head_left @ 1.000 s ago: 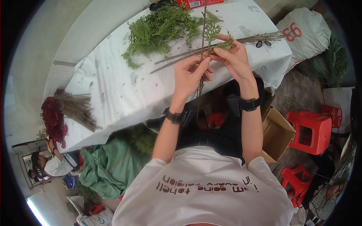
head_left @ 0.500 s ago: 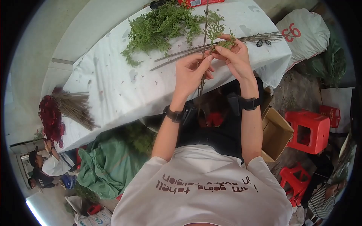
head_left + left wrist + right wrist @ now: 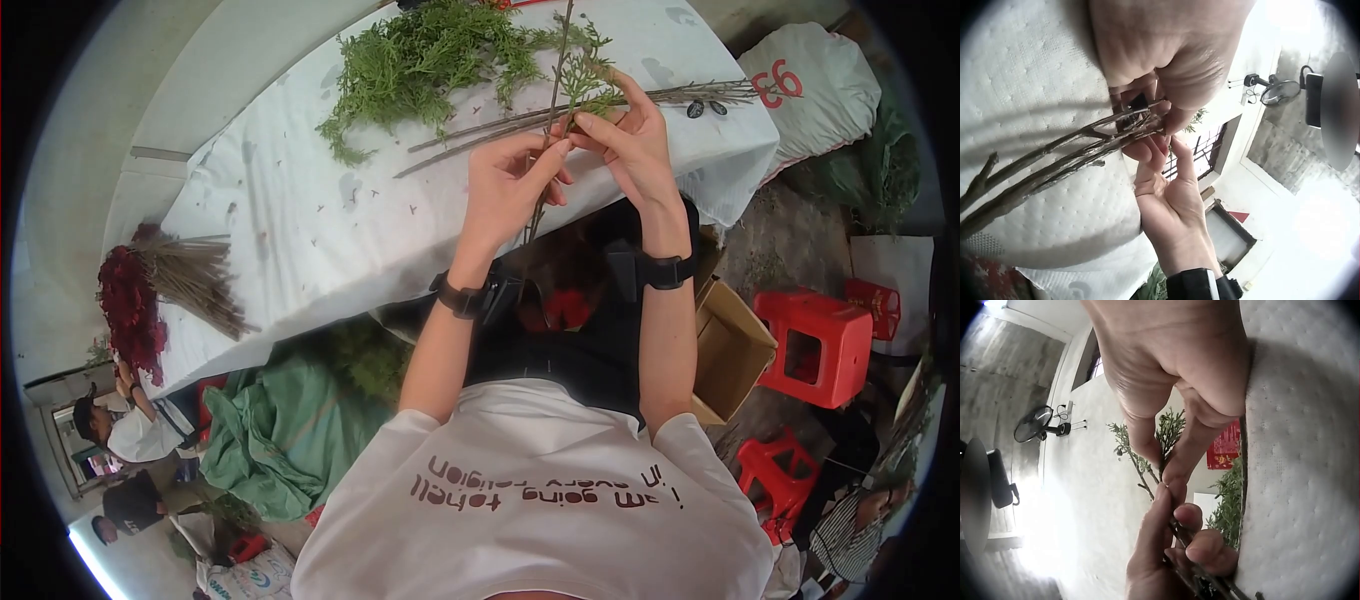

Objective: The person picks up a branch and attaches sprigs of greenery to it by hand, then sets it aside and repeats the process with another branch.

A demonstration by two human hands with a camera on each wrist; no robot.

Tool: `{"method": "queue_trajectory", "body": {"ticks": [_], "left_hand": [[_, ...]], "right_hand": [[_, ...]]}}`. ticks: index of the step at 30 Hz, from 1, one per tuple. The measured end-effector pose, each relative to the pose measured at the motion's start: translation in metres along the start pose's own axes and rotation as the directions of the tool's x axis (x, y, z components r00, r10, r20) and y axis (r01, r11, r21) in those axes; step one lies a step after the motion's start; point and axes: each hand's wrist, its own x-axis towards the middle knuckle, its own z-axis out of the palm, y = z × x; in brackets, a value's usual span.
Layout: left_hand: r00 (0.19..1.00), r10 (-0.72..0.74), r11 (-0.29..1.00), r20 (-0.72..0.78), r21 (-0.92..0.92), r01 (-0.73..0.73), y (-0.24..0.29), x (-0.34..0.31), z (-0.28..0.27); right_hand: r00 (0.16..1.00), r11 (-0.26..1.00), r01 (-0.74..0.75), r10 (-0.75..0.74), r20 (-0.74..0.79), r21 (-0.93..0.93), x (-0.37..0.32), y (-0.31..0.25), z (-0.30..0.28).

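My left hand (image 3: 508,190) grips several brown twigs (image 3: 1041,175), which stand upright between its thumb and curled fingers, their lower ends hanging below the table edge in the head view. Beside it, my right hand (image 3: 640,150) pinches a small green sprig (image 3: 1169,434) between thumb and finger against the twigs. The fingertips of both hands meet at that spot. Something small and dark (image 3: 1139,103) shows within the left hand's fingers; what it is I cannot tell. Behind the hands, a pile of green foliage (image 3: 420,70) lies on the white-covered table (image 3: 290,220).
Long bare stems (image 3: 450,152) lie across the table, two small black objects (image 3: 706,108) near their right end. Dark red flowers (image 3: 130,310) lie at the left end. A cardboard box (image 3: 735,355), red stools (image 3: 825,345) and a green sack (image 3: 270,440) stand below. Another person (image 3: 150,430) is at far left.
Both hands, still together, have shifted slightly right in the head view, and the twigs lean further right. The right index finger is raised more. At lower left a second person has come further into view.
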Motion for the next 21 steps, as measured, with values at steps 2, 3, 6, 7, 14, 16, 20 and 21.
{"method": "queue_trajectory", "body": {"ticks": [2,3,6,7,14,16,20,21], "left_hand": [[1.0,-0.002,1.0,-0.001,0.0,0.002,0.0002,0.0001,-0.0002],[1.0,-0.006,1.0,0.001,0.001,0.006,0.0005,0.0004,-0.0004],[1.0,-0.018,1.0,0.003,0.003,0.018,0.0013,0.0007,-0.0009],[1.0,-0.018,1.0,0.004,0.004,0.018,0.0013,0.0007,-0.0012],[0.999,-0.009,1.0,0.032,-0.014,0.01,0.0005,0.0018,-0.0033],[0.999,-0.019,1.0,0.033,-0.024,0.02,0.0007,0.0017,-0.0043],[0.999,-0.022,1.0,0.036,-0.021,0.022,-0.0011,0.0022,-0.0048],[0.999,-0.019,1.0,0.037,-0.016,0.02,-0.0015,0.0021,-0.005]], "right_hand": [[1.0,1.0,-0.002,0.002,-0.001,-0.018,-0.0002,0.0005,0.0003],[1.0,0.999,0.014,-0.014,-0.005,-0.034,-0.0002,0.0006,0.001],[0.999,0.997,0.043,-0.044,-0.014,-0.067,-0.0002,-0.0001,0.0032],[0.999,0.997,0.044,-0.045,-0.009,-0.064,-0.0004,-0.0006,0.0037],[0.998,0.997,0.053,-0.051,0.042,-0.051,0.0,-0.0006,0.0016],[0.997,0.996,0.069,-0.068,0.038,-0.049,0.0004,0.0004,0.0023],[0.997,0.995,0.068,-0.065,0.038,-0.069,0.0003,-0.0006,0.0027],[0.997,0.995,0.064,-0.061,0.04,-0.08,0.0002,-0.0005,0.0026]]}}
